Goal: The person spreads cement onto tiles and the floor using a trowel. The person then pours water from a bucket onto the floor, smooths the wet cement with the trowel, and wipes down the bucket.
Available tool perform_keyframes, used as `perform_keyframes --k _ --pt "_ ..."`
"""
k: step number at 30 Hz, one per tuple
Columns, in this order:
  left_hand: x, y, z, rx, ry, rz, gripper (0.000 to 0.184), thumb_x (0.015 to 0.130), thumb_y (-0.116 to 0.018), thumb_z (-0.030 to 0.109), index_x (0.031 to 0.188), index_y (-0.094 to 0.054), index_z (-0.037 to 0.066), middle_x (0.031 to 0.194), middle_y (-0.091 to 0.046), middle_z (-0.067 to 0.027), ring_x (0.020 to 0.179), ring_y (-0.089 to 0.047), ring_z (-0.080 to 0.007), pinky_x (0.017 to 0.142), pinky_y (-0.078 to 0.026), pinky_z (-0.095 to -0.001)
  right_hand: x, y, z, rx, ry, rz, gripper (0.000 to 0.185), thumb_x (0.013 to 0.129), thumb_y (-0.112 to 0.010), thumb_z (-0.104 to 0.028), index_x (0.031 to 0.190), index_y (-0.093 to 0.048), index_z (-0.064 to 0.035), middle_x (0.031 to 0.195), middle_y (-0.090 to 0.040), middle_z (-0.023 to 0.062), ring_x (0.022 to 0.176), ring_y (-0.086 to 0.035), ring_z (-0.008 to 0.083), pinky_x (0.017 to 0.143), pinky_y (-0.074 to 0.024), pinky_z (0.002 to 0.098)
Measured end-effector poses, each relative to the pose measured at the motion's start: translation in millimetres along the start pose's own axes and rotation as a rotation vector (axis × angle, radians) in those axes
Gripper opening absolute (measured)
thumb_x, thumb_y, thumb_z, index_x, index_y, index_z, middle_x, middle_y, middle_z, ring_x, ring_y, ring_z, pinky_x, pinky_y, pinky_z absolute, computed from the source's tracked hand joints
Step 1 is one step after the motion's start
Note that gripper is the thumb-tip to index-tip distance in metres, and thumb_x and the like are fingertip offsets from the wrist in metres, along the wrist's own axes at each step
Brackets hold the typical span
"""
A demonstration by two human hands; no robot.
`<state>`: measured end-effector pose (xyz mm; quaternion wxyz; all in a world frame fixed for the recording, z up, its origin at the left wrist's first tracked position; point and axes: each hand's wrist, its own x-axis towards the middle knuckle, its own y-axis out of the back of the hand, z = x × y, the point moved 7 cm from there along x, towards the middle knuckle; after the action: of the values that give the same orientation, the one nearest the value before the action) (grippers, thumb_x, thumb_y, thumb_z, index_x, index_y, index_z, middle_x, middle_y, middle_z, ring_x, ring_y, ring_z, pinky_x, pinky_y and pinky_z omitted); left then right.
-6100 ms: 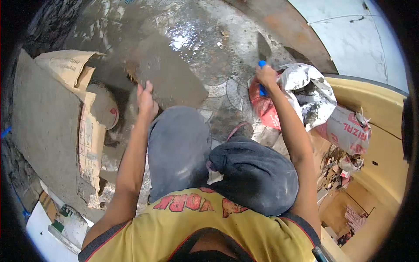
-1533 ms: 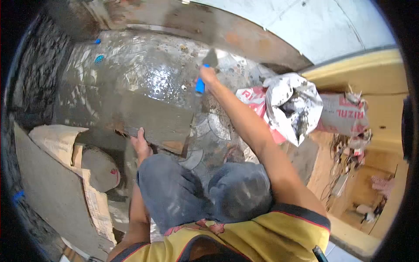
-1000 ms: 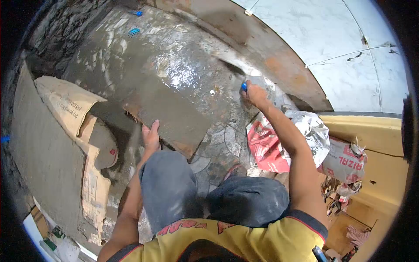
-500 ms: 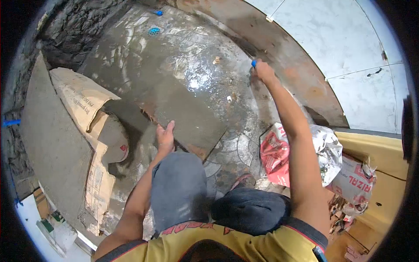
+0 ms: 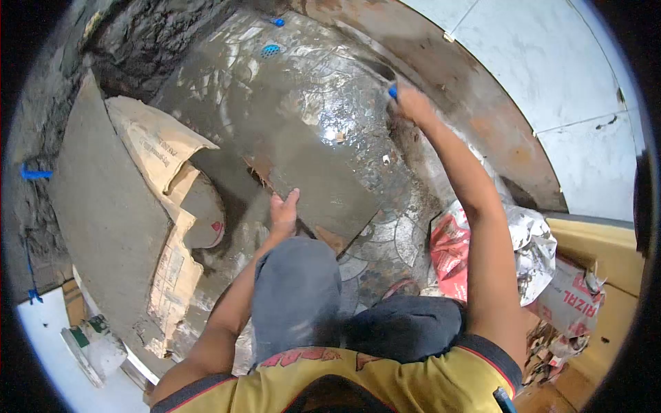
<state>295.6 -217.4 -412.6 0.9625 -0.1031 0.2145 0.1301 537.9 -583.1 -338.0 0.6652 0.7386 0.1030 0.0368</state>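
Head | left hand [image 5: 284,212] gripping board [image 5: 323,189] — long axis down-right | right hand [image 5: 414,107] gripping trowel [image 5: 393,91] — blade up-left

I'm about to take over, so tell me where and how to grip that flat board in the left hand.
Probably mid-way along the long edge of the board nearest the knees, where the left hand grips. Come from the body side, thumb over, fingers under: it is flat, its top grey-coated, with no visible handle.

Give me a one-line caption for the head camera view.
Left hand holding a grey rectangular board, right hand gripping a blue-handled tool over a wet, patterned floor.
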Motion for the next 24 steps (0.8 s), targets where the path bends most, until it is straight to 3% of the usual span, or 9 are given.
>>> perform_keyframes --k 2,5,9,10,13,16,19,22,24 --pt "11 11 -15 0.112 0.027 0.025 0.040 0.085 -0.063 0.009 0.122 -0.052 -0.003 0.113 -0.062 -0.0112 0.100 -0.059 -0.0212 0.089 -0.046 -0.0350 50 1 3 0.087 -0.083 0.084 0.031 0.085 -0.056 -0.019 0.108 -0.055 0.0014 0.107 -0.065 0.0245 0.100 -0.064 0.0388 0.082 -0.0519 0.0500" --pt "0 -4 16 0.100 -0.100 -0.047 0.043 0.085 -0.062 0.008 0.125 -0.049 -0.003 0.117 -0.060 -0.0127 0.104 -0.058 -0.0222 0.092 -0.045 -0.0356 83 0 -3 0.096 -0.188 0.079 0.025 0.084 -0.053 -0.012 0.106 -0.058 0.0000 0.112 -0.064 0.0227 0.103 -0.064 0.0369 0.083 -0.0521 0.0487" --pt "-1 9 32 0.221 -0.090 0.003 0.044 0.085 -0.062 0.007 0.126 -0.050 -0.004 0.117 -0.061 -0.0128 0.104 -0.059 -0.0223 0.094 -0.044 -0.0355 32 4 -34 0.028 0.204 -0.057 0.030 0.086 -0.052 -0.015 0.115 -0.056 -0.0058 0.109 -0.064 0.0204 0.097 -0.063 0.0400 0.079 -0.0513 0.0500" --pt "2 13 32 0.308 -0.074 0.019 0.041 0.085 -0.062 0.008 0.123 -0.053 -0.003 0.115 -0.063 -0.0124 0.103 -0.059 -0.0221 0.092 -0.045 -0.0354 11 -9 -32 0.031 0.203 -0.115 0.040 0.085 -0.056 -0.020 0.123 -0.051 -0.0079 0.110 -0.062 0.0208 0.095 -0.062 0.0417 0.078 -0.0508 0.0504" --pt "13 20 22 0.414 -0.100 0.036 0.038 0.085 -0.064 0.011 0.118 -0.056 -0.005 0.112 -0.063 -0.0137 0.101 -0.059 -0.0223 0.089 -0.045 -0.0357 -83 -20 -34 0.144 0.374 -0.025 0.045 0.084 -0.057 -0.021 0.126 -0.047 -0.0099 0.112 -0.060 0.0222 0.095 -0.062 0.0419 0.078 -0.0512 0.0499" --pt "5 6 15 0.239 -0.008 0.022 0.036 0.084 -0.065 0.015 0.112 -0.057 -0.007 0.110 -0.063 -0.0142 0.098 -0.059 -0.0219 0.086 -0.046 -0.0361 -155 -17 -40 0.187 0.267 -0.125 0.044 0.086 -0.056 -0.022 0.127 -0.047 -0.0088 0.114 -0.059 0.0236 0.096 -0.062 0.0416 0.079 -0.0517 0.0495" --pt "-1 -4 3 0.030 -0.032 0.027 0.032 0.084 -0.066 0.016 0.105 -0.058 -0.006 0.105 -0.063 -0.0134 0.095 -0.059 -0.0216 0.084 -0.046 -0.0361 -196 6 -11 0.183 0.034 -0.014 0.043 0.086 -0.055 -0.023 0.124 -0.047 -0.0030 0.112 -0.059 0.0275 0.094 -0.063 0.0419 0.079 -0.0521 0.0500" --pt "0 -4 -25 0.036 0.036 0.029 0.028 0.085 -0.065 0.014 0.104 -0.058 -0.005 0.103 -0.063 -0.0123 0.093 -0.059 -0.0209 0.083 -0.046 -0.0363 -221 -4 69 0.100 -0.489 0.018 0.045 0.087 -0.055 -0.028 0.124 -0.047 -0.0027 0.108 -0.061 0.0289 0.097 -0.060 0.0464 0.082 -0.0495 0.0516" --pt "-4 -13 -19 0.002 -0.004 0.001 0.029 0.085 -0.065 0.014 0.105 -0.057 -0.006 0.103 -0.063 -0.0130 0.093 -0.059 -0.0206 0.083 -0.046 -0.0361 -227 -16 72 0.085 -0.442 0.006 0.045 0.088 -0.054 -0.029 0.121 -0.046 -0.0002 0.101 -0.062 0.0313 0.090 -0.061 0.0482 0.078 -0.0498 0.0536"
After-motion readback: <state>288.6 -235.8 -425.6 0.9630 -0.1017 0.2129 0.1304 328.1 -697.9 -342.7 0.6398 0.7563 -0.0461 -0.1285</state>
